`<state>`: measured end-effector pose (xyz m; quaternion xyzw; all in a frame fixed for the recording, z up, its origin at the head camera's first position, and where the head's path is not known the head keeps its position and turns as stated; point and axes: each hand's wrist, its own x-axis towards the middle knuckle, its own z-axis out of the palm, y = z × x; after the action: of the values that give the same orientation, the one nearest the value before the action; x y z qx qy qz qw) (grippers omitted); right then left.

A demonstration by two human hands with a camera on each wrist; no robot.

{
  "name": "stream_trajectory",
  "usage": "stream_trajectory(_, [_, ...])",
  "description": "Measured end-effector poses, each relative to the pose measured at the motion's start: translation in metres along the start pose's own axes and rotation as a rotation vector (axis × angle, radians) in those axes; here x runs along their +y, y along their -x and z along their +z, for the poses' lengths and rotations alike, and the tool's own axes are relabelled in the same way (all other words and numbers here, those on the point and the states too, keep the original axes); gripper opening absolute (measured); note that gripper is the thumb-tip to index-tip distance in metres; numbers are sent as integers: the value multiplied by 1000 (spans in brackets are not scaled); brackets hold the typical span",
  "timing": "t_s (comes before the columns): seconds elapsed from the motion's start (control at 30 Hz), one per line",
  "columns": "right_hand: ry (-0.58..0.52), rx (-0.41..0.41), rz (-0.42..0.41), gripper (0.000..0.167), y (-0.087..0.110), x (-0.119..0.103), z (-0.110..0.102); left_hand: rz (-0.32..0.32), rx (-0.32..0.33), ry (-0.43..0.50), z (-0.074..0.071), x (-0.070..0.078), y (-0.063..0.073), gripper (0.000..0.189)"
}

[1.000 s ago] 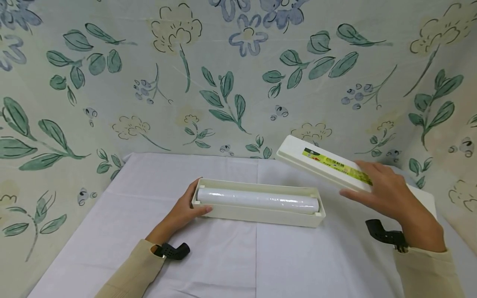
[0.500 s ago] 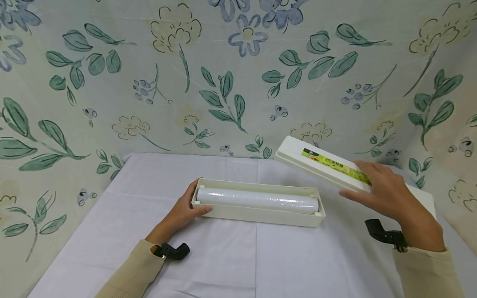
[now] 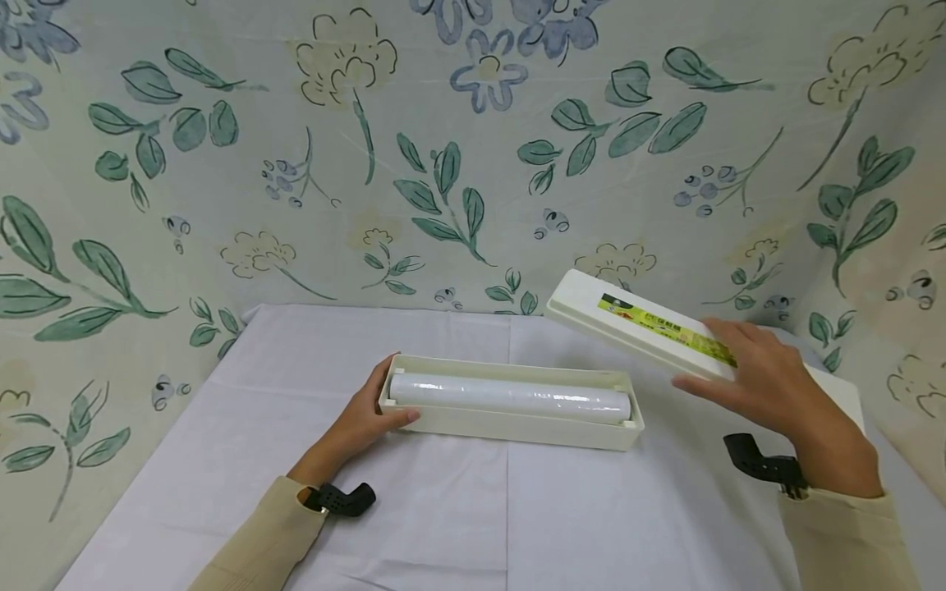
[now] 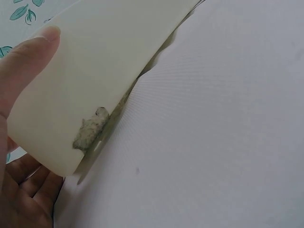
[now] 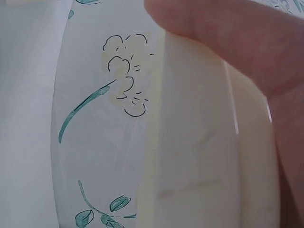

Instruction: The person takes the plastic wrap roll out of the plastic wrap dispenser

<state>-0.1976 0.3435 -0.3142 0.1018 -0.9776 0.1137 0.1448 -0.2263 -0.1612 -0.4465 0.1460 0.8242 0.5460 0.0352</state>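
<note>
A cream-white open box lies lengthwise on the table, and a roll of cling film rests inside it. My left hand grips the box's left end, thumb on the front wall. In the left wrist view, the box wall bears a rough grey patch near its lower edge, beside a thin strip. Raised and tilted at the right, the long white lid with a yellow-green label is held by my right hand. The right wrist view has the lid close up under my thumb.
White cloth covers the table, with a fold line down its middle. Behind it hangs a floral-patterned backdrop. A black wrist camera is strapped to each wrist, the left one and the right one, over beige sleeves.
</note>
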Motion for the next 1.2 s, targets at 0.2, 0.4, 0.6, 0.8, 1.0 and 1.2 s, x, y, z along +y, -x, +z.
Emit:
stream_trajectory(0.2, [19, 9, -15, 97, -1, 2, -2, 12, -2, 8, 0, 0, 1, 96])
stream_trajectory(0.4, [24, 23, 3, 100, -1, 7, -2, 25, -4, 8, -2, 2, -3, 94])
stream_trajectory(0.6, [1, -6, 31, 100, 0, 8, -2, 18, -4, 7, -1, 4, -2, 95])
stream_trajectory(0.8, [7, -3, 23, 99, -1, 10, -2, 22, -1, -4, -1, 5, -2, 96])
stream_trajectory(1.0, [-21, 2, 32, 99, -1, 13, -1, 20, 6, -1, -2, 3, -3, 95])
stream_trajectory(1.2, [-58, -33, 71, 101, 0, 17, 3, -5, 5, -23, 0, -1, -1, 95])
